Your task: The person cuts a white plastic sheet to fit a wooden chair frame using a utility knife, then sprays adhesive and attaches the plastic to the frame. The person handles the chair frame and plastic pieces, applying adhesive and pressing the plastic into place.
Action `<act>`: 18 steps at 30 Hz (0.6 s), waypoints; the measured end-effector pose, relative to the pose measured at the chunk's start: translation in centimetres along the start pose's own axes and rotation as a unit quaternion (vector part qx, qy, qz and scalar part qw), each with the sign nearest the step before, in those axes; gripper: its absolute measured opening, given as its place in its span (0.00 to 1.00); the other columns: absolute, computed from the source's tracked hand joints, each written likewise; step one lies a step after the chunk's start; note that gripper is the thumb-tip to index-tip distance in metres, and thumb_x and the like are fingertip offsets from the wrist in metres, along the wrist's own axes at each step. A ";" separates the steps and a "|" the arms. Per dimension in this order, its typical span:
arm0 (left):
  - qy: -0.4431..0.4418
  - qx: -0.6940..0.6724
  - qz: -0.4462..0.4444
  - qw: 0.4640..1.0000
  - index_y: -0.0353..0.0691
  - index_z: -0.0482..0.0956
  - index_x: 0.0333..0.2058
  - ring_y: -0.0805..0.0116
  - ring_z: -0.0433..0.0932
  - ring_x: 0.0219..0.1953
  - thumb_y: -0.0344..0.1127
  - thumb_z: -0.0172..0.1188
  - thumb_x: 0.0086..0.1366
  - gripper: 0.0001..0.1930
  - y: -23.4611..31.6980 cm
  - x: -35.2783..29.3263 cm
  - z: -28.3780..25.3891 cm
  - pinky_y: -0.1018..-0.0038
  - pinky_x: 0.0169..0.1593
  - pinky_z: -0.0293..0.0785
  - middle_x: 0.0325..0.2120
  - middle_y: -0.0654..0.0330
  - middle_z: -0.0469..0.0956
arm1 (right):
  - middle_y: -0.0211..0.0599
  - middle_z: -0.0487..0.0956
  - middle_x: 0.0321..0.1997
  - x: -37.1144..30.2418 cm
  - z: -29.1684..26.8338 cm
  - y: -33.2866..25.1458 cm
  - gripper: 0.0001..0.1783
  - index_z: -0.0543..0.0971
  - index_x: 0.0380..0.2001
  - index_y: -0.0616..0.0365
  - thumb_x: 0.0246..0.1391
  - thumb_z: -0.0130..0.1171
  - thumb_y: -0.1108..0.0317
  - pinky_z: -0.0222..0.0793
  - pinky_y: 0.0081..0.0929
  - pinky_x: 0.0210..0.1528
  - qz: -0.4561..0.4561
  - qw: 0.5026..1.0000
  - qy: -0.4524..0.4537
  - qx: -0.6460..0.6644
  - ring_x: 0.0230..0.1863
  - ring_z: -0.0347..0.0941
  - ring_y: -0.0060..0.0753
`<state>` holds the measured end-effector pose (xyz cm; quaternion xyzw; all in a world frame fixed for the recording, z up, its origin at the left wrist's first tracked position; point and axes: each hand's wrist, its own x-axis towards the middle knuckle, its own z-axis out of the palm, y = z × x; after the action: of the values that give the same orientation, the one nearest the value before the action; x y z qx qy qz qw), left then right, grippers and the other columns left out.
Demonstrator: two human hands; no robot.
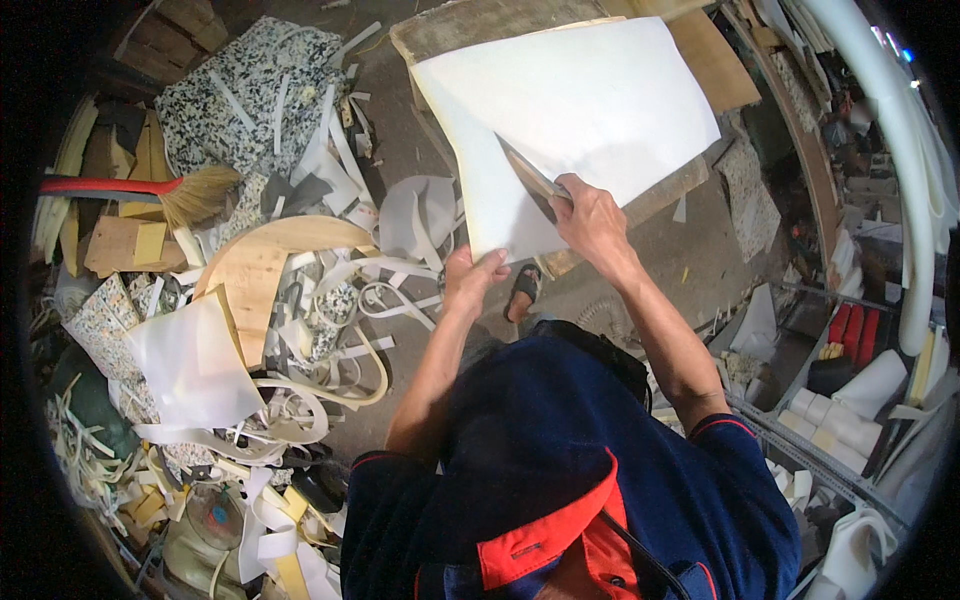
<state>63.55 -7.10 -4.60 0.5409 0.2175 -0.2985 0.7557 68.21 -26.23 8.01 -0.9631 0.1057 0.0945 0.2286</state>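
A large white sheet [590, 90], seemingly foam, lies over a worn low bench [440, 40] in front of me. My right hand [593, 220] is closed around a long, narrow knife [536, 175]. Its blade sits in a cut that runs through the sheet from the near side, and the brown board below shows through the gap. At the near left corner of the sheet, my left hand [474, 277] is closed on the edge, thumb on top. The fingers under the sheet are hidden.
Offcuts and curled white strips [370, 300] cover the floor at left, with a speckled foam slab [245, 95], a curved wooden board [250, 280] and a red-handled broom [130, 186]. A metal rack [830, 455] holding white rolls stands at right. A sandalled foot [522, 290] is below the bench.
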 end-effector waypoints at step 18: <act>-0.026 -0.015 -0.039 0.999 0.36 0.80 0.43 0.69 0.80 0.28 0.33 0.67 0.64 0.11 0.0 -0.2 -3.8 0.72 0.34 0.80 0.33 0.60 0.83 | 0.58 0.83 0.41 6.0 2.7 -6.7 0.19 0.81 0.49 0.58 0.57 0.54 0.63 0.75 0.50 0.47 0.040 0.999 0.022 -0.017 0.45 0.80 0.62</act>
<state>63.38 -3.43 -5.63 0.5130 0.2224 -0.3384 0.7569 75.29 -20.07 7.06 -0.9638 0.1472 0.0844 0.2059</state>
